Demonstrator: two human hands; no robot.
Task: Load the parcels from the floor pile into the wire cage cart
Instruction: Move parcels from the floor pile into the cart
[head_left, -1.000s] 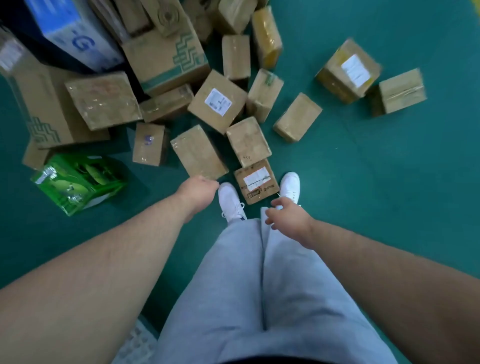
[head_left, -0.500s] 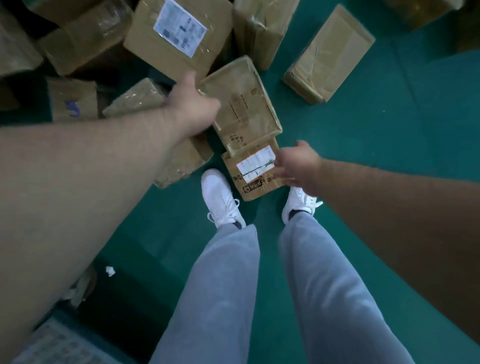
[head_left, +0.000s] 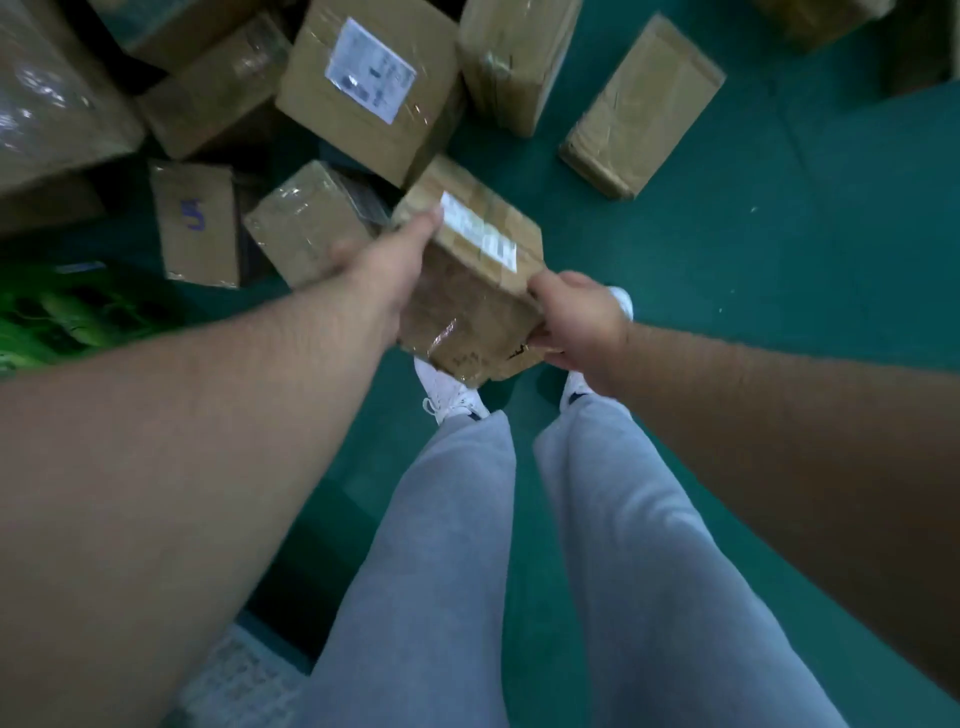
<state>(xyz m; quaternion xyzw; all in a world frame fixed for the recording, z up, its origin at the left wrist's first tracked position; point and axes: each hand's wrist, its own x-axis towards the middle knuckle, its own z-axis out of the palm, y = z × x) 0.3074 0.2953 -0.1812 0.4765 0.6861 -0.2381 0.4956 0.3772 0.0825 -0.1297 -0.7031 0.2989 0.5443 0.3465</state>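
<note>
Parcel (head_left: 467, 301) lifted off the floor (head_left: 779, 312), held between both hands over the shoes (head_left: 447, 389). Left hand (head_left: 395, 265) grips its left side; right hand (head_left: 582, 322) clasps its right corner. Pile (head_left: 363, 88) just beyond.

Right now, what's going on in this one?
A person stands over a pile of cardboard boxes on the green floor, gripping a taped parcel with a white label between both hands: the left hand on its left side, the right hand on its near right corner. It is lifted above their white shoes.
</note>
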